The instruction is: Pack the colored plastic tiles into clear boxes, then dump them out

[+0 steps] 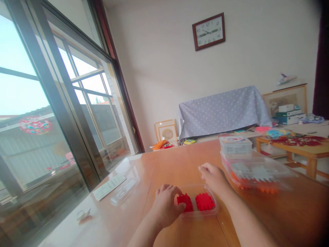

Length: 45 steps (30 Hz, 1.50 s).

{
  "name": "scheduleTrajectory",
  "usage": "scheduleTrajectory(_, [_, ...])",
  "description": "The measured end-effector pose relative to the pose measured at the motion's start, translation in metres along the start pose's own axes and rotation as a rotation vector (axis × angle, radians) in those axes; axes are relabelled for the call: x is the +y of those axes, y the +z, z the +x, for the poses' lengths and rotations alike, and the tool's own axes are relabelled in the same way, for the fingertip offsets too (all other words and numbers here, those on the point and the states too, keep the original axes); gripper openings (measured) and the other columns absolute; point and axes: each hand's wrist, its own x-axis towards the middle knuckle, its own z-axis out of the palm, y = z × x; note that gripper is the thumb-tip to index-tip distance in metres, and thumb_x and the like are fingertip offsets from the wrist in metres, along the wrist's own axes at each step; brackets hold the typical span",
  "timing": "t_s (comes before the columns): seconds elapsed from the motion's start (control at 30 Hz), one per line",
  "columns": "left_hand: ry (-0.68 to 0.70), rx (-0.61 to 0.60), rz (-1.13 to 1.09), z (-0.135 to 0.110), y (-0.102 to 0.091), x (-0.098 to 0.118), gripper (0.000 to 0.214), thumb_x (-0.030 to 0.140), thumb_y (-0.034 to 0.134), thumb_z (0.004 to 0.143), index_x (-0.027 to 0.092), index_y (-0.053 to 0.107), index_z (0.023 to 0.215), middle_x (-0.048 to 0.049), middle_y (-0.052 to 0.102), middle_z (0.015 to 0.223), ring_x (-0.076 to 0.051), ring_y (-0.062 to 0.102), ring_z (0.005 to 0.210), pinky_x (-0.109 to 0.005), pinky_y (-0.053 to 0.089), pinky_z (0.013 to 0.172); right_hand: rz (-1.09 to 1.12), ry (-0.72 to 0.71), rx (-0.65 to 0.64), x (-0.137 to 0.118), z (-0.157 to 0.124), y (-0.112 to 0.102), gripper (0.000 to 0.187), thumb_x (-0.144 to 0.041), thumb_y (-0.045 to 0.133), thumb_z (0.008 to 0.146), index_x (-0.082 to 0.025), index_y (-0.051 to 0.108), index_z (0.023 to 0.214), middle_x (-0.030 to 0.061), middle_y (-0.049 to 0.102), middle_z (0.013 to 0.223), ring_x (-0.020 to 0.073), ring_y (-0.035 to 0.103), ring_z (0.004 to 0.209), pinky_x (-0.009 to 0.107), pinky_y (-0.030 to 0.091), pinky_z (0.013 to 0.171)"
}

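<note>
- Left hand [167, 205] — thumb and fingers pinching the left red piece [187, 203] at the left end of the clear tray [200, 215].
- Right hand [212, 175] curled above the worktop [169, 168]; cannot tell whether it holds anything.
- Right red piece [205, 201] — in the tray.

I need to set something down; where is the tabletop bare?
Bare tabletop shows beyond the left hand, between the clear plastic piece and right hand. Crowded: the far right, with its stacked containers, and around the tray and red pieces.
</note>
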Motion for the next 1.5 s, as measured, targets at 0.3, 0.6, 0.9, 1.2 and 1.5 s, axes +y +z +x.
scheduleTrajectory(0.3, [0.158,-0.024,0.039,-0.006,0.002,-0.001,0.022,0.021,0.053,0.086,0.032,0.072,0.09,-0.0009,0.075,0.098,-0.029,0.054,0.114,-0.048,0.034,0.109,0.002,0.008,-0.008,0.002,-0.001,0.0,0.032,-0.048,0.05,0.091,-0.022,0.064,0.077,-0.002,0.066,0.062,0.0166,0.064,0.061,0.026,0.04,0.056])
scheduleTrajectory(0.6, [-0.011,0.074,-0.021,-0.011,-0.01,-0.055,0.04,0.014,0.054,0.078,0.027,0.067,0.113,-0.0046,0.069,0.121,-0.026,0.054,0.121,-0.038,0.042,0.104,0.011,0.018,0.002,0.003,0.0,0.001,0.035,-0.051,0.051,0.089,-0.022,0.064,0.077,-0.001,0.066,0.062,0.0163,0.062,0.06,0.026,0.04,0.054])
scheduleTrajectory(0.9, [-0.133,-0.048,0.035,-0.028,0.0,-0.077,0.051,0.028,0.073,0.066,0.03,0.067,0.117,-0.004,0.067,0.121,-0.03,0.056,0.118,-0.04,0.042,0.102,0.027,0.012,0.006,0.0,-0.003,0.004,0.034,-0.051,0.053,0.087,-0.022,0.062,0.072,-0.0026,0.061,0.057,0.0136,0.055,0.052,0.024,0.036,0.049])
scheduleTrajectory(1.2, [-0.062,0.105,-0.046,-0.022,-0.008,-0.075,0.039,0.017,0.069,0.069,0.026,0.065,0.107,-0.0016,0.07,0.114,-0.025,0.058,0.111,-0.035,0.044,0.096,0.011,0.038,-0.009,0.004,0.0,0.003,0.034,-0.051,0.051,0.089,-0.022,0.064,0.077,-0.0019,0.065,0.061,0.0149,0.06,0.056,0.025,0.04,0.052])
scheduleTrajectory(1.5, [0.15,0.013,-0.107,0.022,-0.001,0.011,0.032,0.019,0.068,0.07,0.025,0.067,0.101,-0.0032,0.069,0.107,-0.025,0.058,0.102,-0.034,0.046,0.088,0.017,0.003,0.024,0.003,0.0,0.001,0.032,-0.048,0.05,0.091,-0.023,0.065,0.079,-0.0013,0.067,0.063,0.0165,0.062,0.059,0.025,0.038,0.053])
